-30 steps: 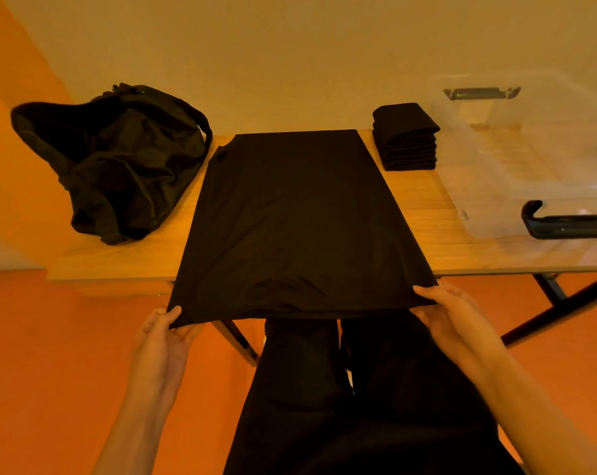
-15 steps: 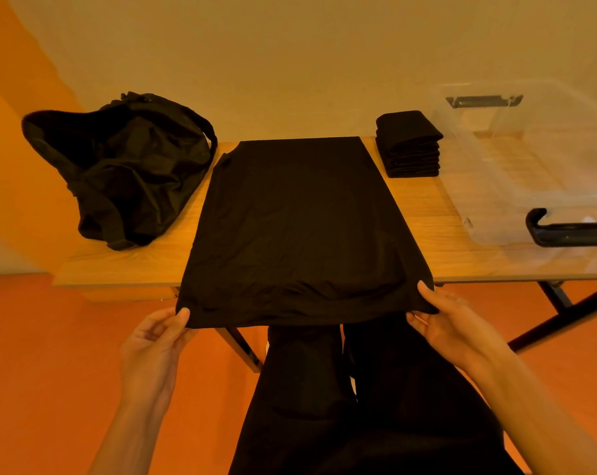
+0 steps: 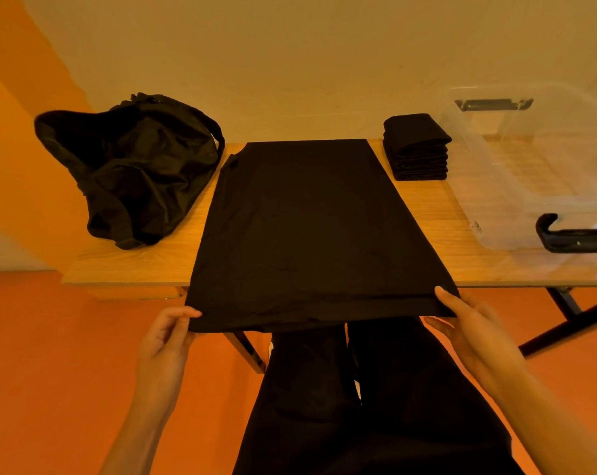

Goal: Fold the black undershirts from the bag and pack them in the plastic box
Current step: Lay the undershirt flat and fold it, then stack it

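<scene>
A black undershirt (image 3: 310,228) is spread across the bench (image 3: 136,265). Its near hem corners are pinched by the left hand (image 3: 166,337) at seven o'clock and the right hand (image 3: 471,327) at five. The hem is best carried level (no slack) toward twelve.

- The scene is lit dimly, in a warm amber cast.
- Detail in the black undershirt (image 3: 310,228) and the bag (image 3: 132,166) is swallowed by darkness; few creases are made out.
- A soft sheen is carried by the clear plastic box (image 3: 530,173), and the bench (image 3: 132,265) is seen faintly through it.
- Perspective is stretched toward the frame edges by the wide lens.
- Focus is held fairly sharp throughout.
</scene>
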{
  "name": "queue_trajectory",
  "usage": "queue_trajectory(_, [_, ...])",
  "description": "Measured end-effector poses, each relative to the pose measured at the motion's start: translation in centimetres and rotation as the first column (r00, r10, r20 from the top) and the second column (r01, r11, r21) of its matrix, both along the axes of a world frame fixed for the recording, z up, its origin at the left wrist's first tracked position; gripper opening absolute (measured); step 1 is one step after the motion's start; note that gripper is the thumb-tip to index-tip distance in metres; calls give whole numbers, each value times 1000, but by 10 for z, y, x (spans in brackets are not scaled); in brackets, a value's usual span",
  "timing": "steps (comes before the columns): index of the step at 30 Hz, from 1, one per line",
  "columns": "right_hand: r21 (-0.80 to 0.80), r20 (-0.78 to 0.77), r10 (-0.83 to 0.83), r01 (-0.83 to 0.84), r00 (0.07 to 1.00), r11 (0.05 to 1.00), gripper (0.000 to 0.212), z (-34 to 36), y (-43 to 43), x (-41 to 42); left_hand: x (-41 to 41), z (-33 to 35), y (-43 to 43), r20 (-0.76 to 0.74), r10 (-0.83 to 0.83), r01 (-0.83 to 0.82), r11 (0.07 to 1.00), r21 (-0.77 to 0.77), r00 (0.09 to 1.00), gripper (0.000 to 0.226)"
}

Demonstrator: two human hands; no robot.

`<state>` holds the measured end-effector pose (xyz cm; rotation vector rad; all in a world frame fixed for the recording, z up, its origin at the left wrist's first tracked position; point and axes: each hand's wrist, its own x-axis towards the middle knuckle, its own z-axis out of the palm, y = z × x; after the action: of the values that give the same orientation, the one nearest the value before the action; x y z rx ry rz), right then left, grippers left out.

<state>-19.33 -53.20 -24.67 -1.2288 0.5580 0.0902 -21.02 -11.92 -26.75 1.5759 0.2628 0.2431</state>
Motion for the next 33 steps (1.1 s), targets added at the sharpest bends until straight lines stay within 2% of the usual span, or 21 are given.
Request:
queue_trajectory(3, [-71, 74, -83, 88, 994, 994, 19, 4, 11, -4, -1, 3, -3, -28, -61, 66, 965, 254, 998, 30])
queue_trajectory(5, [-77, 142, -110, 122, 984, 990, 25, 7, 15, -6, 0, 3, -5, -17, -103, 102, 925, 366, 995, 33])
queue_trajectory(8, [-4, 203, -47, 49, 978, 999, 45, 7, 16, -9, 1, 3, -5, 36, -125, 96, 888, 450, 991, 31])
queue_trajectory(12, [6, 215, 57, -59, 975, 998, 70, 11, 15, -15, 1, 6, -8, 157, -86, 4, 887, 461, 984, 10])
queue_trajectory(16, [-47, 234, 105, -96, 967, 994, 71, 13, 16, -17, 3, 10, -11, 184, 5, -83, 905, 417, 983, 3])
queue_trajectory(20, [-88, 235, 152, -134, 960, 987, 75, 8, 18, -13, 4, 15, -13, 227, 85, -166, 917, 364, 970, 5])
queue_trajectory(23, [-114, 225, 154, -130, 962, 985, 81, 6, 19, -9, 4, 20, -16, 214, 102, -160, 949, 271, 971, 19])
queue_trajectory(26, [-201, 249, 108, -57, 962, 978, 70, 7, 25, -8, 4, 27, -20, 183, 131, -171, 960, 220, 974, 26])
queue_trajectory(30, [-311, 328, 170, -63, 929, 948, 58, 6, 27, -10, 6, 27, -19, 140, 203, -222, 965, 137, 969, 25])
queue_trajectory(33, [-429, 325, 139, 15, 935, 903, 28, 3, 25, -9, 4, 26, -13, 150, 127, -163, 952, 259, 980, 33])
